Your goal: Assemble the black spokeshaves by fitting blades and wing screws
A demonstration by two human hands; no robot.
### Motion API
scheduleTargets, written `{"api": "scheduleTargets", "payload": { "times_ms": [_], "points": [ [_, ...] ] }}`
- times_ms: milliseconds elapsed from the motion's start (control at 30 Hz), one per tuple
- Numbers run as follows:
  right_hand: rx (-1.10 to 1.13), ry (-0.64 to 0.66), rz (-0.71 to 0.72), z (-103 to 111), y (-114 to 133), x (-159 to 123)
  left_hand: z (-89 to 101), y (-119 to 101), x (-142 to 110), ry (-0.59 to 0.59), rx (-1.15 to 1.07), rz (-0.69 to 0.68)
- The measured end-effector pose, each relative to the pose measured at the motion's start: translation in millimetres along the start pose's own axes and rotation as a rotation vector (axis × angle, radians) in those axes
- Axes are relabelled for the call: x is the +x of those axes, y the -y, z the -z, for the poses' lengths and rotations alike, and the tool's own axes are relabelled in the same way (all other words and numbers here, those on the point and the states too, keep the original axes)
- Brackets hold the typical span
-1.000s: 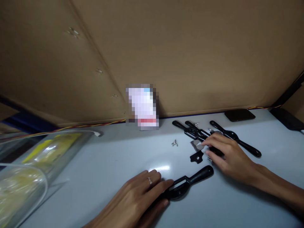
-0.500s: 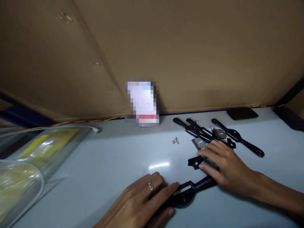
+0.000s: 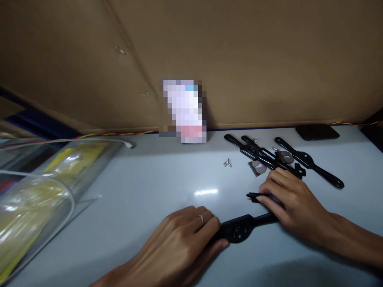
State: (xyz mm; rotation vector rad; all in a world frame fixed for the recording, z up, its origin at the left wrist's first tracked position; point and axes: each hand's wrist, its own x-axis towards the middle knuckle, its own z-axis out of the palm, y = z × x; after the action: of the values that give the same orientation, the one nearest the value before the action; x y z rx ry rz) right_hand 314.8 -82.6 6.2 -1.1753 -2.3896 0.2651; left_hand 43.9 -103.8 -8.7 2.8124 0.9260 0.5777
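Observation:
My left hand (image 3: 176, 243) lies curled over one end of a black two-handled tool body (image 3: 239, 229) near the front of the pale table (image 3: 149, 199) and grips it. My right hand (image 3: 287, 201) rests over the tool's other handle and pinches a small flat black plate (image 3: 254, 196) by its edge, just above the table. Behind the right hand lie two or three more black handled bodies (image 3: 254, 151), a grey metal blade (image 3: 257, 168) and a silver wing nut (image 3: 227, 162).
A brown cardboard wall (image 3: 239, 59) stands along the table's back edge, with a blurred card against it. A clear plastic tube with yellow contents (image 3: 32, 195) lies at the left. A dark flat phone-like object (image 3: 317, 131) lies at the back right. A twisted red-yellow wire runs along the back.
My right hand drew back from the pile toward me and picked the small black plate up off the table. The left hand stayed on the tool body, which turned slightly.

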Motion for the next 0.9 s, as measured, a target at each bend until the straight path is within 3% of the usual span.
{"api": "scheduleTargets", "payload": {
  "times_ms": [167,333,633,900],
  "points": [
    [0.059,-0.136,0.043,1,3,0,0.8,1,-1,0.015,-0.034,0.020],
    [0.082,-0.189,0.084,4,5,1,0.1,0,-2,0.020,-0.067,0.033],
    [0.136,-0.160,0.087,1,6,-1,-0.9,2,-3,0.018,-0.090,0.028],
    [0.140,-0.129,-0.048,5,-9,7,0.3,2,-2,0.009,-0.093,0.031]
  ]
}}
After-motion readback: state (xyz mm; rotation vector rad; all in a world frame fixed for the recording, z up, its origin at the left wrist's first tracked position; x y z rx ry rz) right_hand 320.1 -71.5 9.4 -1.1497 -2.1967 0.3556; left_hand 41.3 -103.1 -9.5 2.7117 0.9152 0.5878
